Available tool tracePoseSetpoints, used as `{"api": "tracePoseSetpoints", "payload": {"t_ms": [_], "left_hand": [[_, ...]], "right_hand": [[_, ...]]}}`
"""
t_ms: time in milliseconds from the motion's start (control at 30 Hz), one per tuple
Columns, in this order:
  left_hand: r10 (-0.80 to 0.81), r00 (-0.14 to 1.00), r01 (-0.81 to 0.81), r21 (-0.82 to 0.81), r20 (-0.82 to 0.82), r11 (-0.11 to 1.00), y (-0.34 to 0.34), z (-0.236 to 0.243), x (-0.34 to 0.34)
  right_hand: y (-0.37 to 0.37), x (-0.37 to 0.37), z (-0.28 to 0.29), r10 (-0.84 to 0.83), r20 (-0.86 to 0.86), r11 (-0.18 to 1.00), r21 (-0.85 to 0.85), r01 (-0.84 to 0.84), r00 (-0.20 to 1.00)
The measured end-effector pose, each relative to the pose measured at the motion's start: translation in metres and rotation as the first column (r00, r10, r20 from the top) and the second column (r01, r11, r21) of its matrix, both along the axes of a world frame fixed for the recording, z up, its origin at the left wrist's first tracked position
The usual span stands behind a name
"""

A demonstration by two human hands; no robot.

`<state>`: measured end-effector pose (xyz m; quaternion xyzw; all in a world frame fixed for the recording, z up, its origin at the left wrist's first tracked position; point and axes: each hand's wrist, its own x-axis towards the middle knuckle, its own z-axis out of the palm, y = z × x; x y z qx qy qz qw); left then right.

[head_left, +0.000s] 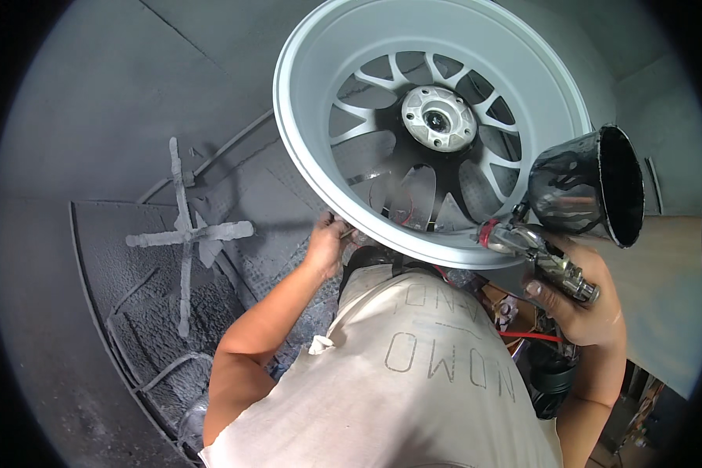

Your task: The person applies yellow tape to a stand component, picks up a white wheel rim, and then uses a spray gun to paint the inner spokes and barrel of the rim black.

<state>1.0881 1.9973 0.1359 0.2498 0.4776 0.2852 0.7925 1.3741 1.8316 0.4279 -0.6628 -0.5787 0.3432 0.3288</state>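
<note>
Wheel coating: spray gun at the near-right rim, spokes part dark

Head view. A silver-grey wheel [444, 160] takes up the far middle of the scene, its hollow barrel opening toward the wearer. Its pale hub [413, 109] sits in the centre. Spokes on the near side and close to the hub look black; those toward the far side and the outer ends show light edges.

Right grip [581, 316]: wrapped round a metal spray gun [550, 261], clamped on its body. A cup [565, 187] smeared with black is mounted on the gun, its wide mouth facing right. The gun's red-ringed front overlaps the wheel's near-right rim and points leftward, across the opening. Trigger position not readable.

Left grip [327, 246]: at the wheel's near-left edge, fingers curled. Cannot tell whether they are clamped on the rim or on something under it; the contact is partly hidden.

Surroundings: a grey-crusted cross-shaped stand [187, 234] to the left, well apart from the wheel; a red hose [530, 336] near right, below the gun.

Judgement: step in hand is probably coating the inner spoke faces, partway done. The next move would call for a steady wheel and the nozzle angled at the lighter spoke edges, clear of the barrel wall.
</note>
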Motion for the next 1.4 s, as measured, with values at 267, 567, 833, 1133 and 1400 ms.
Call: {"api": "tracePoseSetpoints", "payload": {"t_ms": [267, 567, 833, 1133, 1400], "left_hand": [[-0.142, 0.989, 0.138, -0.122, -0.029, 0.983, -0.04, 0.006, 0.018], [-0.67, 0.728, 0.669, -0.063, -0.143, 0.741, -0.053, 0.034, 0.022], [0.0, 0.993, 0.008, 0.075, -0.117, 0.997, 0.006, -0.015, -0.002], [-0.072, 0.996, 0.069, -0.057, -0.059, 0.996, -0.013, 0.013, 0.014], [-0.517, 0.815, 0.537, 0.006, -0.262, 0.843, -0.048, 0.008, 0.02]], "right_hand": [[0.007, 0.0, 0.002, 0.0, 0.039, 1.0, 0.005, 0.0, 0.999], [0.002, 0.002, 0.009, 0.008, 0.02, 0.995, -0.098, -0.006, 1.0], [0.015, -0.007, -0.001, 0.037, 0.041, 0.998, 0.046, -0.039, 0.998], [0.015, 0.004, -0.002, 0.036, 0.177, 0.995, 0.082, -0.051, 0.984], [0.024, -0.007, 0.0, 0.117, 0.073, 0.991, 0.05, -0.121, 0.99]]}}
